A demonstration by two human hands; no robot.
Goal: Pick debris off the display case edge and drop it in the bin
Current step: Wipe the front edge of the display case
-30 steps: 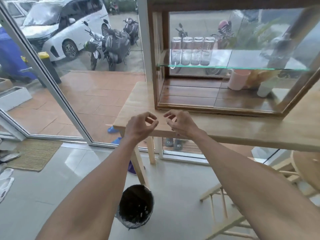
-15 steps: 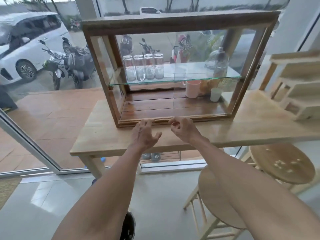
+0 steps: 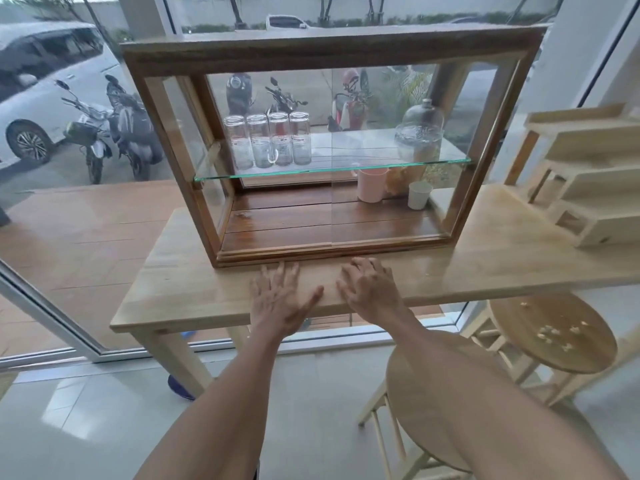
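Observation:
A wood-framed glass display case (image 3: pixel 173 109) stands on a light wooden table (image 3: pixel 166 292). My left hand (image 3: pixel 280 299) rests flat on the table with fingers spread, its fingertips just short of the case's bottom front edge (image 3: pixel 311 255). My right hand (image 3: pixel 369 289) lies beside it, fingers apart and slightly curled, also close to that edge. Neither hand holds anything. I can make out no debris on the edge. The bin is out of view.
Inside the case are several upturned glasses (image 3: pixel 266 142), a glass dome jar (image 3: pixel 420 133), a pink mug (image 3: pixel 372 185) and a white cup (image 3: pixel 419 195). A tiered wooden rack (image 3: pixel 588 188) sits at the table's right. Two round stools (image 3: pixel 554 330) stand below, the right one scattered with crumbs.
My view has risen from the floor and bin to the case. Both hands opened from pinched fingers and moved forward onto the table near the case's bottom edge.

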